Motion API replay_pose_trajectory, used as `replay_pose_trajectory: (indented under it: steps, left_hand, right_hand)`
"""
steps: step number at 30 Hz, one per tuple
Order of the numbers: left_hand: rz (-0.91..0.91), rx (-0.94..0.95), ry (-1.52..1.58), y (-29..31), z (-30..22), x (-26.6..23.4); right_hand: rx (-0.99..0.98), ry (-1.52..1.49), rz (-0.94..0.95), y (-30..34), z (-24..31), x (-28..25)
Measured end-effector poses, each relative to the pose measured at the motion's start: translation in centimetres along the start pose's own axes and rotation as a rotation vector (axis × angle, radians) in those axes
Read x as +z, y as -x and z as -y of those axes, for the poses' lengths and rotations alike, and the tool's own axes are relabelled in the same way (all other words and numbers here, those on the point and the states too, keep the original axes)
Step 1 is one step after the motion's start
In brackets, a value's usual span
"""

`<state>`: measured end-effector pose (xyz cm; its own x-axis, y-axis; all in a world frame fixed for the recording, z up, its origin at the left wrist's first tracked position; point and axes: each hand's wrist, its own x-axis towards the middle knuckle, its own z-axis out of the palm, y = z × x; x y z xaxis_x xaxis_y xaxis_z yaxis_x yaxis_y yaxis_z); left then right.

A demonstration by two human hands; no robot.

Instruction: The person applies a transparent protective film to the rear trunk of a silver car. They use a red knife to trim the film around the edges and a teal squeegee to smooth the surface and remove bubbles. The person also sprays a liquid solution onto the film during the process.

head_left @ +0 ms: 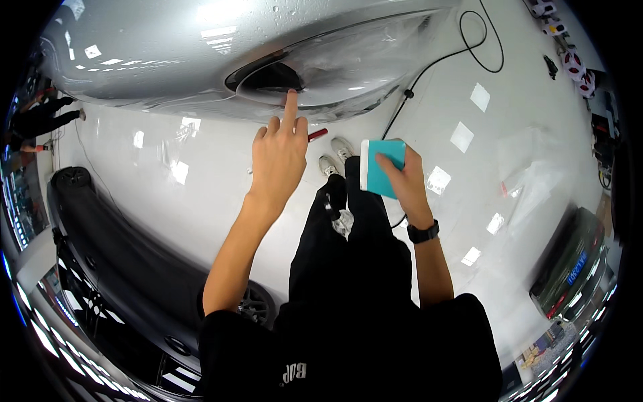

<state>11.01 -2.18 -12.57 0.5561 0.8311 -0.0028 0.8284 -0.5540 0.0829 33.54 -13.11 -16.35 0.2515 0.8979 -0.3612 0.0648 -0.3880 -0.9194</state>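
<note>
The index finger of my left hand (280, 155) is stretched out, its tip at the lower edge of a car headlight (348, 60). Its other fingers are partly bent, and I see nothing held in it. My right hand (413, 182) grips a flat teal squeegee (383, 175) with a white edge, thumb on its face, apart from the car. The silver-grey car body (154, 57) around the lamp carries water drops. Clear, wrinkled film seems to hang along its lower edge. Just past my left hand shows a small red object (317, 135); its kind I cannot make out.
A black cable (429, 67) loops across the glossy pale floor (469, 161) on the right. Behind me to the left stands a black car (127, 248); a dark green car (569, 268) is at the right. Another person (43, 120) is at the far left.
</note>
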Motion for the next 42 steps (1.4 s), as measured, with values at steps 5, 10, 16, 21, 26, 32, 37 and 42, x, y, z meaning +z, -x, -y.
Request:
replay_pose_trajectory:
  steps: [5,10,16,21,26,32,37,42]
  left_hand:
    - [-0.053,-0.024,0.027,0.0,-0.7,0.6]
    - [-0.063,-0.134,0.165,0.5,-1.4,0.8]
    - [-0.156,-0.282,0.422,0.5,-2.9,1.5]
    - [-0.225,-0.324,0.504,0.4,-3.8,3.1]
    - [-0.371,-0.331,0.665,0.3,-4.4,4.4]
    - [-0.669,-0.405,0.677,-1.6,-4.2,3.5]
    - [-0.893,-0.603,0.825,-4.4,-3.3,1.2]
    - [-1.015,-0.73,1.036,-6.8,-5.3,0.6]
  right_hand:
    - [0.057,-0.083,0.086,-2.1,0.1,0.4]
    - [0.036,-0.265,0.243,-3.4,0.4,-0.6]
    - [-0.502,-0.3,0.577,-4.1,6.3,-0.3]
    - [-0.978,-0.263,0.752,-4.9,10.6,0.0]
    - [-1.101,-0.403,0.454,-2.7,10.0,2.0]
    - [-1.004,-0.487,0.518,-1.5,9.6,1.7]
    - [-0.924,-0.365,0.532,-5.0,7.7,-2.3]
    - [-0.785,0.103,-0.023,-7.5,9.5,0.2]
